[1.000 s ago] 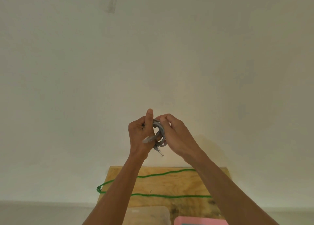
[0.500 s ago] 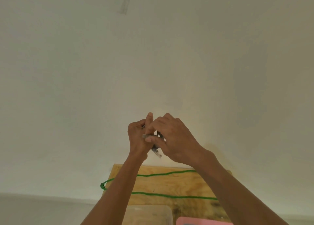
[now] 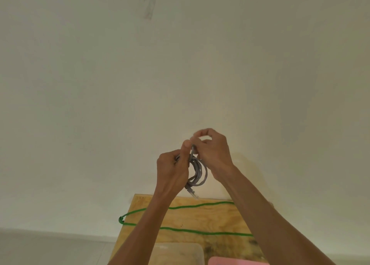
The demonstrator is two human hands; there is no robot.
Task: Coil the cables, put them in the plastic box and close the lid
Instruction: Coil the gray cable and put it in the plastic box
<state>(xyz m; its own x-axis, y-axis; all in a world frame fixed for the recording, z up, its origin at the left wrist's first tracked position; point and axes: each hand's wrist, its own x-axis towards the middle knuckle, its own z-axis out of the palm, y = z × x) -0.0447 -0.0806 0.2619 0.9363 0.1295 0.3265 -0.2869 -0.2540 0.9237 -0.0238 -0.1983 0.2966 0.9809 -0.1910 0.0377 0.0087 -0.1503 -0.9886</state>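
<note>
**Grey cable coiled in mid-air above the workbench**

I hold a grey cable (image 3: 197,172) wound into a small bundle of loops, raised in front of a pale wall (image 3: 100,104) and above the far edge of a plywood table (image 3: 200,216). My left hand (image 3: 172,171) has its fingers curled round the left side of the coil, thumb pointing up along it. My right hand (image 3: 213,153) pinches a strand at the top of the coil between thumb and fingertips. One plug end (image 3: 191,191) hangs below the loops, just under my left palm. On the table, a green cable (image 3: 180,229) lies uncoiled in a long, narrow loop that runs under both forearms and overhangs the left edge. At the near edge, a clear plastic box (image 3: 180,252) sits just left of a pink lid (image 3: 236,261), both cut off by the frame.
</note>
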